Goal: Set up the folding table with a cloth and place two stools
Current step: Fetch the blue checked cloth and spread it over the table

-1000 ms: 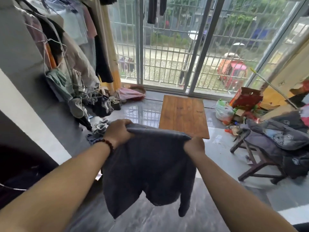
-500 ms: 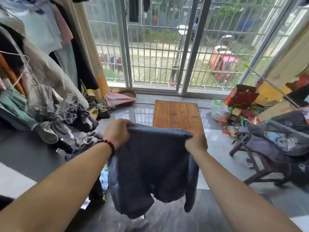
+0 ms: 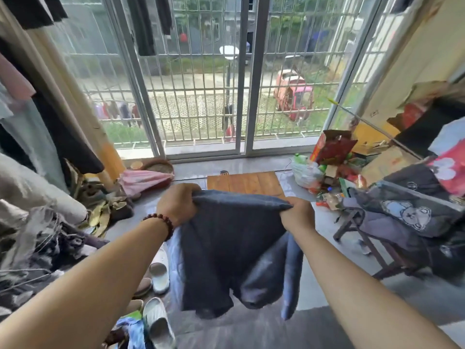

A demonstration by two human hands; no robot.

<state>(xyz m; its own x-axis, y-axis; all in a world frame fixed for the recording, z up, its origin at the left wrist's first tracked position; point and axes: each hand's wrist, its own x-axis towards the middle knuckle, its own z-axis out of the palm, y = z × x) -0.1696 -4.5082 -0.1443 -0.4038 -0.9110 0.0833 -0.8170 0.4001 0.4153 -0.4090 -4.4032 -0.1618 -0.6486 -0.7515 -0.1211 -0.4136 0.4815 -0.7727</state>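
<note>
By the barred window (image 3: 201,96) stands a wooden table (image 3: 245,183); our left hand (image 3: 177,204) and right hand (image 3: 298,214) grip the dark cloth (image 3: 226,248).

No text, label or number here is sharp enough to read.

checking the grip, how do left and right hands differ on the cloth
The left hand has a beaded bracelet at its wrist; the right hand has a bare wrist. The left hand sits higher in frame than the right hand. Both grip the dark cloth by its top edge.
</note>
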